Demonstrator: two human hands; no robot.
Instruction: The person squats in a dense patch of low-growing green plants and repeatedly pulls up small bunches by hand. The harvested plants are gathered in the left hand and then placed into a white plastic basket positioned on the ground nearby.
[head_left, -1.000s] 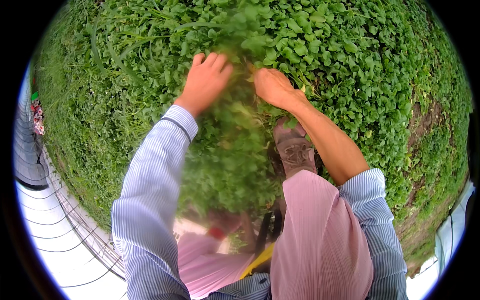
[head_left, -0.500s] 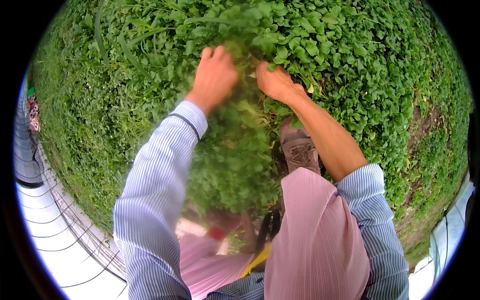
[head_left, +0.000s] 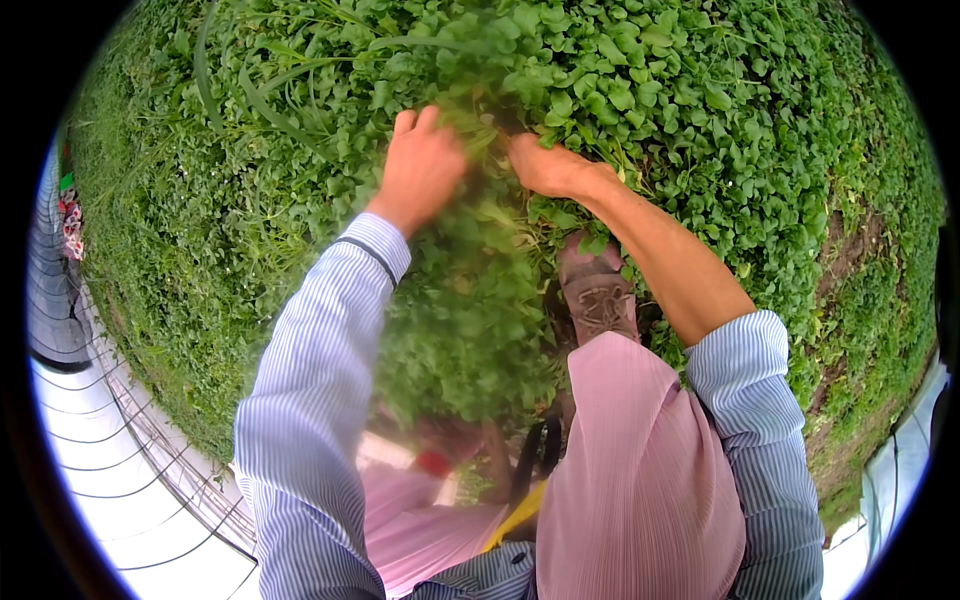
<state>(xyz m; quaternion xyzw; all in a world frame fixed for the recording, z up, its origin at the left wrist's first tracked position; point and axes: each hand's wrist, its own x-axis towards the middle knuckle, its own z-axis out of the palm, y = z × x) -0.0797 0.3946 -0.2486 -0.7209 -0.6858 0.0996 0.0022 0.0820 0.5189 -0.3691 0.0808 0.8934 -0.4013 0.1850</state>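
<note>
Low leafy green plants (head_left: 630, 85) grow densely in front of me. My left hand (head_left: 422, 168) is over them with its fingers curled. A blurred patch covers its inner side, so whatever it holds is hidden. Close by on the right, my right hand (head_left: 545, 165) reaches in low among the stems, its fingers closed on the plants and the tips sunk in foliage. Between the two hands some pale yellowish-green stems and leaves (head_left: 485, 135) show, smeared by the blur.
My brown laced shoe (head_left: 600, 290) stands among the plants below the right hand. Long grass blades (head_left: 265, 105) rise at the upper left. Bare soil (head_left: 850, 245) shows at the right. White sheeting with dark lines (head_left: 120, 480) edges the lower left.
Both hands have shifted slightly down toward me, the left a little more. My right forearm has swung a bit outward to the right. The plants look much the same.
</note>
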